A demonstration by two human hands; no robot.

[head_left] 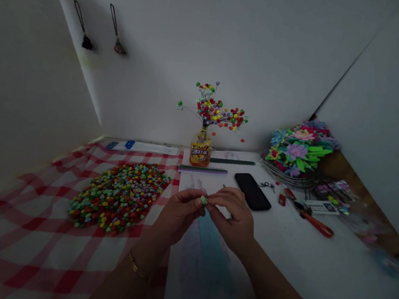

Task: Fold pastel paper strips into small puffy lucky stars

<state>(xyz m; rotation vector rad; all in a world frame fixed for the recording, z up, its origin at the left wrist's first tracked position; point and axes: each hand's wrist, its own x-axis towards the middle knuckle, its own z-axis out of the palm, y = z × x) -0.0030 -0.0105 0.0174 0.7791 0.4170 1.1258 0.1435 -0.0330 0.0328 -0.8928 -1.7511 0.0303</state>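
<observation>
My left hand [180, 212] and my right hand [232, 215] meet over the white table top, fingertips pinched together on a small pale green paper piece [204, 200]. A long teal paper strip [211, 239] trails down from it between my wrists. A gold bracelet sits on my left wrist. To the left, a heap of small coloured paper stars [120, 195] lies on the red and white checked cloth [19, 239].
A small jar holding wire stems with coloured stars [204, 135] stands at the back. A black phone [252, 191] lies right of my hands. Farther right are a basket of paper flowers [298, 151], red-handled pliers [312, 221] and small scissors. Paper strip bundles [202, 169] lie behind.
</observation>
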